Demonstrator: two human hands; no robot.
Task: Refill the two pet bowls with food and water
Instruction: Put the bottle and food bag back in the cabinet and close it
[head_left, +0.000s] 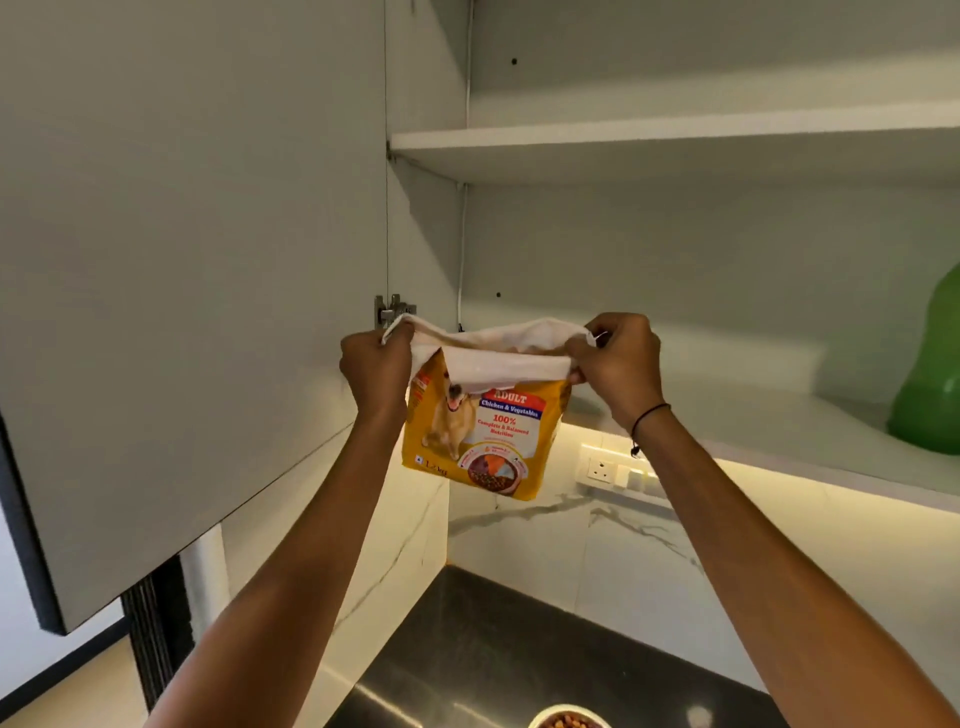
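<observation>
Overhanging dark counter: open cabinet.

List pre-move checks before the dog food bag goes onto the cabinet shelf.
1. Left hand grips the yellow dog food bag at its top: ok.
2. Right hand grips the other top corner: ok.
3. Bag top closed: not ok, white lining folded open.
4. White cabinet door swung open: ok.
5. Lower white shelf bare ahead of the bag: ok; green object sits far right.
6. White bowl holds kibble: ok.
</observation>
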